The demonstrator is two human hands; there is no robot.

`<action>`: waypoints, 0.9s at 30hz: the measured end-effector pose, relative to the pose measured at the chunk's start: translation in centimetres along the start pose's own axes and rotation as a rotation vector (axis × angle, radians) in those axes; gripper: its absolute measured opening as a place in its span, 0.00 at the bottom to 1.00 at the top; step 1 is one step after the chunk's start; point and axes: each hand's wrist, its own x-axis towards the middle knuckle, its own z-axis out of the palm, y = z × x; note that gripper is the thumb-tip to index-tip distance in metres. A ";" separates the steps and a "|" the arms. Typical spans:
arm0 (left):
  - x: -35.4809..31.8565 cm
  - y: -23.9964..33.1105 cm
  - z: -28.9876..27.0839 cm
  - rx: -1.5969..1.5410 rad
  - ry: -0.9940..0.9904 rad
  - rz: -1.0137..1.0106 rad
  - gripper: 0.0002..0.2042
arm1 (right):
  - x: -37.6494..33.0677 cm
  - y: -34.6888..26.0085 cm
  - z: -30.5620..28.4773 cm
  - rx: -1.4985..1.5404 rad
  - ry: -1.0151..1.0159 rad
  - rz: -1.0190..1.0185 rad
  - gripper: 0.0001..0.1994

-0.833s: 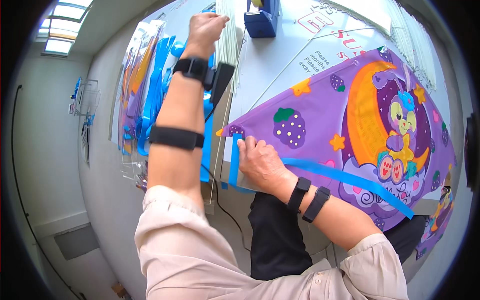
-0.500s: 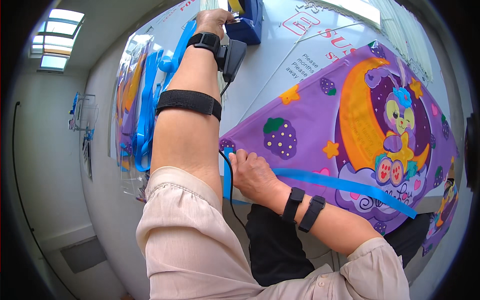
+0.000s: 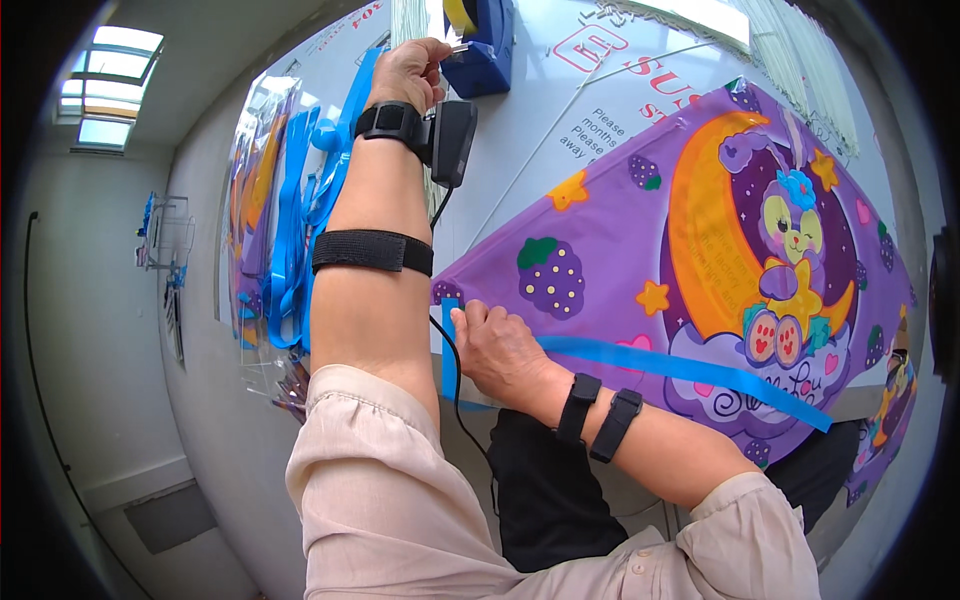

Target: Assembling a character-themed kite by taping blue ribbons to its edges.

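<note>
A purple kite (image 3: 610, 210), printed with a cartoon animal on an orange moon, lies spread over the white board. At its left corner my right hand (image 3: 500, 350) is closed, pressing down a blue ribbon (image 3: 690, 370). The ribbon runs out from under that hand to the right across the kite, and a short upright length shows beside the fingertips. Far forward, my left hand (image 3: 408, 72) pinches what looks like a small clear piece of tape at the mouth of a dark blue tape dispenser (image 3: 478, 70). The tape itself is hard to make out.
Left of my left arm hang several blue ribbons (image 3: 290, 220) beside clear-wrapped printed packs (image 3: 255, 200). Bundles of thin white sticks (image 3: 800, 70) lie at the far right. A black cable (image 3: 462, 380) loops down from my left wrist device (image 3: 455, 140).
My left hand has drawn back slightly from the tape dispenser, toward me and to the left. The right hand keeps its place on the kite's corner.
</note>
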 end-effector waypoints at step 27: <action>1.2 -2.8 0.3 -0.134 0.261 0.265 0.14 | 0.1 0.1 0.2 0.132 0.099 0.020 0.08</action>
